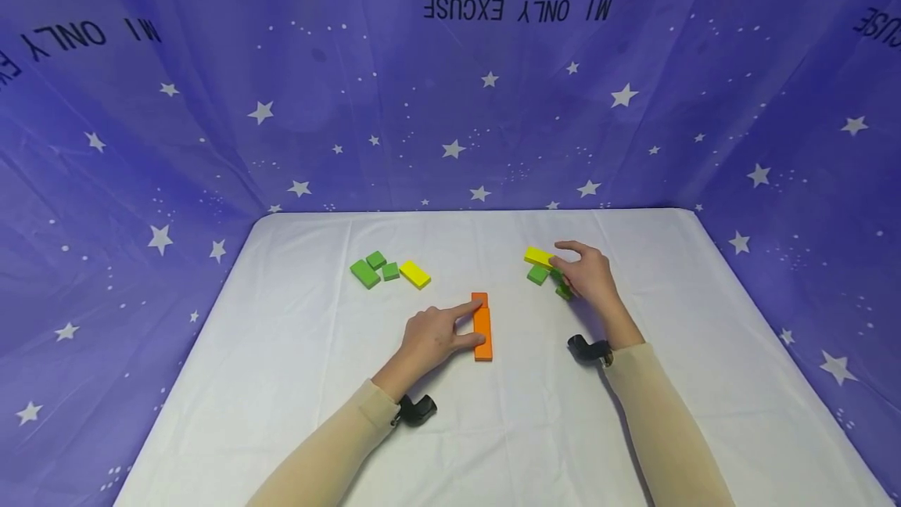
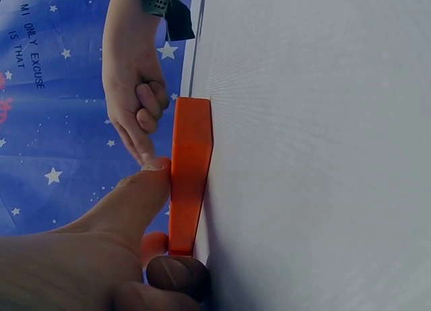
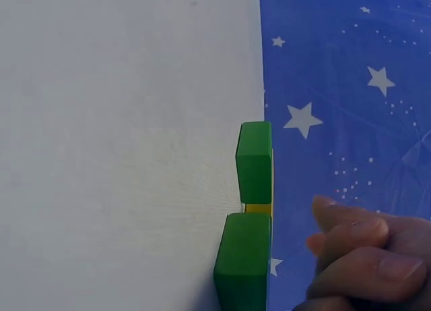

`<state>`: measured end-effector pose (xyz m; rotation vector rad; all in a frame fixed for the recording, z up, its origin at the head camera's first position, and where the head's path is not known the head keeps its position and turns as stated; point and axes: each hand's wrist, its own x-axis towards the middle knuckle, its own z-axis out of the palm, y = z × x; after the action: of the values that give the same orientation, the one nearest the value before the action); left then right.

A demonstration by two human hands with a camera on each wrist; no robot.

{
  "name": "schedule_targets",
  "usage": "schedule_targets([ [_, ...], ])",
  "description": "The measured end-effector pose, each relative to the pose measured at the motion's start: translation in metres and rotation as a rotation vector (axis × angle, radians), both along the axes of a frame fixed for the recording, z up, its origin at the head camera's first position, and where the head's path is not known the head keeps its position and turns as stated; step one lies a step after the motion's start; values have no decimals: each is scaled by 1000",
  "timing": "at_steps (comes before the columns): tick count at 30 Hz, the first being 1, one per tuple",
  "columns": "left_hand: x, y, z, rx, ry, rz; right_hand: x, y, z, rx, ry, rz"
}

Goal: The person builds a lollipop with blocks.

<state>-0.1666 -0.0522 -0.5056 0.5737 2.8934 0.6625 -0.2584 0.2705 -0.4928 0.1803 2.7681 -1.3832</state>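
If the spread left hand (image 1: 431,339) slips, orange blocks (image 1: 482,325) may skew; right of them, an overreaching right hand (image 1: 591,276) (also spread) could jostle the yellow block (image 1: 538,257).

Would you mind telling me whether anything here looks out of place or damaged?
The lettering on the backdrop looks odd because it is upside down in the head view. Otherwise nothing stands out: the orange blocks at the left hand show no visible damage, and I see no spill.
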Motion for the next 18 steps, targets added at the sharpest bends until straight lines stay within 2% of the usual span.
schedule_targets([
  [9, 1, 1, 2, 9, -9, 7, -2, -1, 0, 103, -124, -9],
  [18, 5, 1, 3, 10, -5, 8, -3, -6, -3, 169, -124, -23],
])
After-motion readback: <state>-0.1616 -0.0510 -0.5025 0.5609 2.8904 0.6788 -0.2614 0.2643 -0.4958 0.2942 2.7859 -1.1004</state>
